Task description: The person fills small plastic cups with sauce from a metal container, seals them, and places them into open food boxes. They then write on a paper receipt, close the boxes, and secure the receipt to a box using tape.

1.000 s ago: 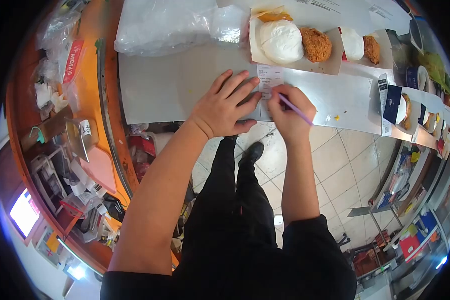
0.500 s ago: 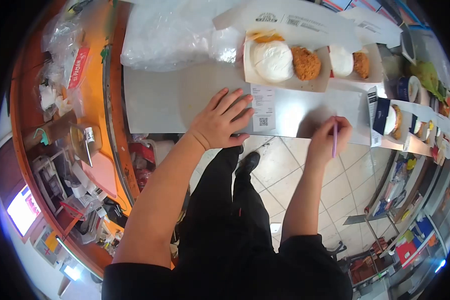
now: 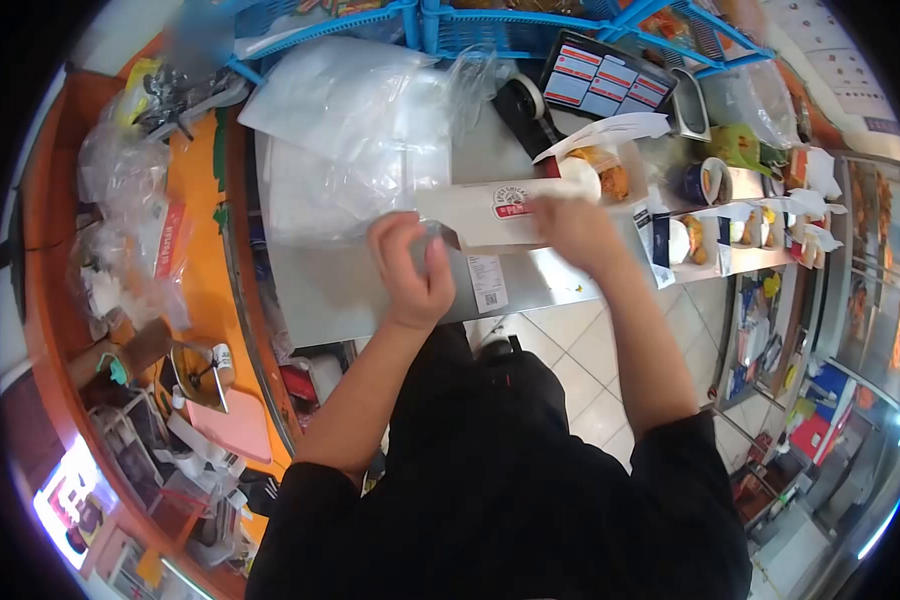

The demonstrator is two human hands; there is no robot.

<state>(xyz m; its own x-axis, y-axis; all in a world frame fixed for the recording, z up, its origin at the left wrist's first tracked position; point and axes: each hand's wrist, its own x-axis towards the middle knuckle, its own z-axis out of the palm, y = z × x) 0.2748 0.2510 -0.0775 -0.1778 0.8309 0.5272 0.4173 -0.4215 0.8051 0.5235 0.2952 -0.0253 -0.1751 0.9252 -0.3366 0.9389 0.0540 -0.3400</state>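
A white cardboard food box (image 3: 480, 210) with a red logo stands on the steel counter, its lid folded over so that its contents are hidden. My left hand (image 3: 412, 270) is at the box's left end, fingers bent at the edge and thumb apart. At the lid's right side is my right hand (image 3: 575, 232), its fingers curled and partly blurred; whatever they hold does not show. A printed receipt (image 3: 487, 285) with a square code lies just in front of the box. Behind the right hand, another box (image 3: 625, 190) is open, showing rice and fried chicken.
Clear plastic bags (image 3: 340, 140) cover the counter's back left. A tablet screen (image 3: 605, 75) and a tape dispenser (image 3: 525, 110) stand at the back, below blue baskets (image 3: 500, 32). Several open food boxes (image 3: 700, 240) line the right side. An orange counter (image 3: 200, 200) runs along the left.
The near box's lid has come down over its rice and chicken. Both hands have moved from the counter up to that box. The purple pen in my right hand no longer shows.
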